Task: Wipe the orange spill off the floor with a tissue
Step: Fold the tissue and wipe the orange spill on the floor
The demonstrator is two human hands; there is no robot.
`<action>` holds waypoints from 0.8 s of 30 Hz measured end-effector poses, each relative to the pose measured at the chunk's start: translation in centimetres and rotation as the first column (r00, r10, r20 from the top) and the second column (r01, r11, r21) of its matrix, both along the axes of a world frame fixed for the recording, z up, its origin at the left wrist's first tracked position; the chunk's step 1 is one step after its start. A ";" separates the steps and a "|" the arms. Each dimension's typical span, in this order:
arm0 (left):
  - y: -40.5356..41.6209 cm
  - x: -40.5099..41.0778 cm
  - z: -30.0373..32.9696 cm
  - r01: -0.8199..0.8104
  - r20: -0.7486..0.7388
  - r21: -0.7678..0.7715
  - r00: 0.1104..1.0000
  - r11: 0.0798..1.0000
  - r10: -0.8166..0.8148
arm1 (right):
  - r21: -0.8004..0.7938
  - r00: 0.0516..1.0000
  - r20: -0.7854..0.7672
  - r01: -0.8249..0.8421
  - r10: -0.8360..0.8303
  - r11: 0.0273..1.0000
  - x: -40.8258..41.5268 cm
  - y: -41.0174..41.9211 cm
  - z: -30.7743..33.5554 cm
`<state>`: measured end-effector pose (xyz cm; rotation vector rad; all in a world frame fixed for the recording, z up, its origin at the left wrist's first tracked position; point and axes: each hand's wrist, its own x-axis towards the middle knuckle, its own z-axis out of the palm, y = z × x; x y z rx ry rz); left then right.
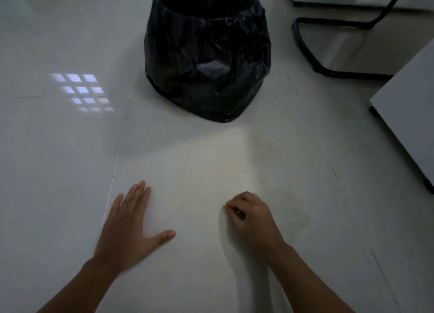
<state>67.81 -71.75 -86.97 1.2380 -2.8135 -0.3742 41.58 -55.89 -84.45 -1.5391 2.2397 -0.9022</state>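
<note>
**Right hand closed low on the floor, left hand flat**

Your floor (pixel 70 172) is pale and glossy, with a faint yellowish smear (pixel 225 162) running as a broad band from before your hands toward the one black-bagged bin (pixel 207 52) ahead. One black chair frame (pixel 328 42) stands at upper right. Your left hand (pixel 128 228) lies flat, fingers spread. Your right hand (pixel 249 215) is curled shut on a small orange-tinged scrap (pixel 229 206); you cannot tell whether it's the tissue
</note>
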 end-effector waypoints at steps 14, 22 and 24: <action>-6.1 -2.6 -0.7 -0.002 -0.030 -0.081 1.000 0.997 -0.001 | -0.019 0.992 -0.028 -0.128 0.127 0.992 -1.6 -15.1 -0.7; -6.4 -2.6 -1.4 -0.008 -0.067 -0.099 0.998 0.995 0.001 | -0.064 0.914 -0.076 0.394 -0.398 0.917 -13.7 -8.8 0.2; -6.4 -2.5 -1.6 -0.002 -0.056 -0.111 0.998 0.994 -0.004 | -0.032 0.894 -0.094 0.436 -0.437 0.899 -14.9 -6.4 0.4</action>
